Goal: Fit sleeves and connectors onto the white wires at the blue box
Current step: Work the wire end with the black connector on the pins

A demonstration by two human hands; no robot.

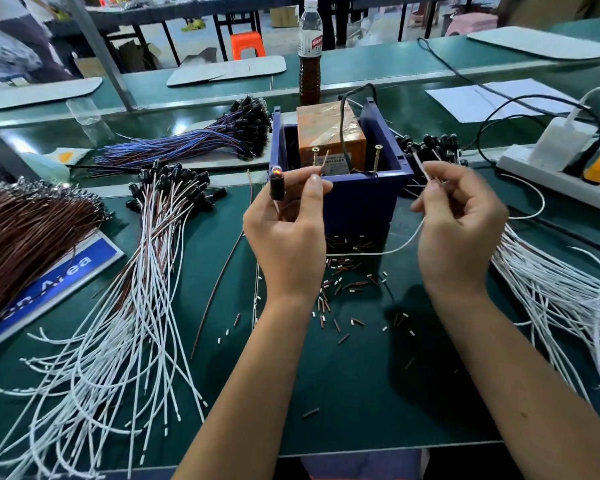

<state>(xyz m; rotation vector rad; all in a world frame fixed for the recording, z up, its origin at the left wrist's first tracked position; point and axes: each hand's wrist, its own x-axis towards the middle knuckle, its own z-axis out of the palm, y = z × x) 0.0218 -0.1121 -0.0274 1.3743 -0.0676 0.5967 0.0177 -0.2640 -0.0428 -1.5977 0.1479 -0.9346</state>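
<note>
**Lamp glowing at the box: one wire on test, the next in hand**

Left of the blue box [361, 199], a fan of finished white wires [146, 289] with black caps lies on the green mat [343, 393]. Closer in, the left hand [288, 233] is up at the box's front left corner, thumb and fingers pinching a black lamp holder [277, 185], its bulb lit orange. The lead ends seem to reach toward the two screws [376, 159] standing inside the box, so I'd call this the check of a fitted piece, though the contact itself is too fine to see.

At the box's front right corner, the right hand [461, 220] is curled round a thin wire [395, 249] that loops down in front of the box, over the scattered sleeve bits [343, 271]. Farther right lies the unfitted white bundle [551, 289].

Next move, by my reading: set the lit piece on the left pile and feed the right-hand wire a sleeve, which calls for steady fingertip alignment.
</note>
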